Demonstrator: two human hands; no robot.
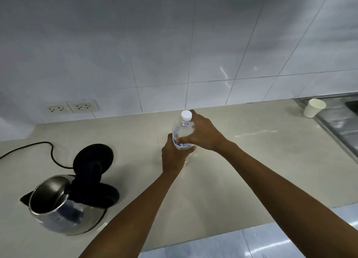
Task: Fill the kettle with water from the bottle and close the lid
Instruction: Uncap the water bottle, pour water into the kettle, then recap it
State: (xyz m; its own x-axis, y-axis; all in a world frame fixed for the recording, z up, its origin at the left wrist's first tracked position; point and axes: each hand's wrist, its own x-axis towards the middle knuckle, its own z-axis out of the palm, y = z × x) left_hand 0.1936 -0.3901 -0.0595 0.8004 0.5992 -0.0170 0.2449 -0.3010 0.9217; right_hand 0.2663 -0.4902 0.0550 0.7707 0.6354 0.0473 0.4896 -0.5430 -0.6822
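Observation:
A clear plastic water bottle (182,129) with a white cap and a blue label stands upright on the beige counter (242,161) near the middle. My left hand (173,157) wraps its lower body from the near side. My right hand (203,133) grips its upper body, fingers reaching up beside the cap. At the near left sits a steel kettle (58,205) with its black lid (94,157) swung open and upright; its inside looks dark and I cannot tell if it holds water.
A black cord (38,147) runs left from the kettle toward two wall sockets (72,107). A white paper cup (313,108) stands on the steel sink drainboard (341,126) at far right. The tiled wall rises behind; the counter's front edge lies near my arms.

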